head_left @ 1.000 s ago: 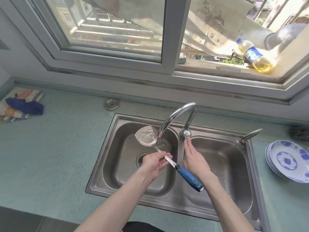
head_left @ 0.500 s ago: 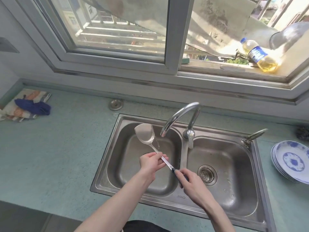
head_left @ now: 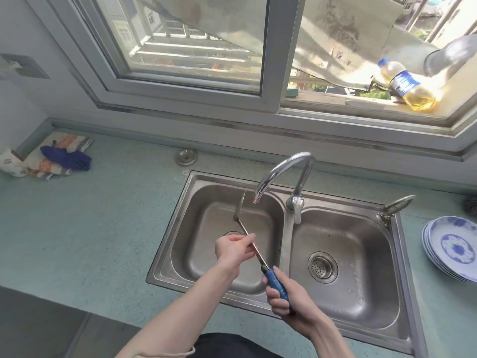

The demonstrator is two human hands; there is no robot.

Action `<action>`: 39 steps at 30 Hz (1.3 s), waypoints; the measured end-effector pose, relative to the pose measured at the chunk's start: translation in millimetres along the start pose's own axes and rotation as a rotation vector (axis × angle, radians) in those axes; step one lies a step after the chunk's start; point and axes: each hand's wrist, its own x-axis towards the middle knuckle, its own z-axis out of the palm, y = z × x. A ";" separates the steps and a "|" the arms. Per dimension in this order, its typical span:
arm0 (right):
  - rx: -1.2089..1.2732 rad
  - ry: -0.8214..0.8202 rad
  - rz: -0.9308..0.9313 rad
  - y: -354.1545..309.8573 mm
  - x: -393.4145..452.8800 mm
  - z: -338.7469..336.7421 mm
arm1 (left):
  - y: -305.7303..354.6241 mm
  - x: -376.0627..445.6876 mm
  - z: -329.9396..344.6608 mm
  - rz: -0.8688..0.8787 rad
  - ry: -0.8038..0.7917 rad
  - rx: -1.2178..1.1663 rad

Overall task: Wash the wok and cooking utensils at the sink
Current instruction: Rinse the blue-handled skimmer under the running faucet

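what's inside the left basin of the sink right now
The metal spatula with a blue handle is held over the left basin of the steel sink; no dishes show inside. The left hand covers most of its drain, so that stays largely hidden.

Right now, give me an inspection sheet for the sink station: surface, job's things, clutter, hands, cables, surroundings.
Surface: green countertop, double steel sink.
Job's things: spatula over the left basin, blade edge-on beside the faucet spout; no wok seen.
Clutter: cloths far left, plate stack right.
Hands: left hand pinches the spatula shaft; right hand has its grip on the blue handle.
Cables: nothing seen.
Surroundings: window, oil bottle on the sill.
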 end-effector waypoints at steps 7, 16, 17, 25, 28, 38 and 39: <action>-0.091 0.087 -0.051 8.6 -2.8 9.8 | 3.0 -10.3 -6.4 -0.003 -0.055 -0.042; -0.373 0.043 -0.156 0.2 -1.4 41.9 | 10.8 -24.2 -45.2 0.008 -0.042 -0.199; -0.436 0.035 -0.177 1.2 -1.1 48.4 | 13.4 -27.7 -52.7 0.008 -0.037 -0.226; -0.896 -0.093 -0.217 27.2 9.2 110.4 | 27.0 -60.2 -143.0 0.098 0.081 -0.360; -0.998 -0.166 -0.228 48.5 10.4 142.1 | 24.6 -79.2 -188.9 0.149 0.147 -0.418; -1.198 -0.491 -0.241 177.0 -10.5 268.9 | -13.8 -180.9 -370.2 0.295 0.414 -0.677; -1.242 -0.536 -0.247 192.8 -13.6 280.7 | -18.5 -193.9 -389.1 0.309 0.433 -0.703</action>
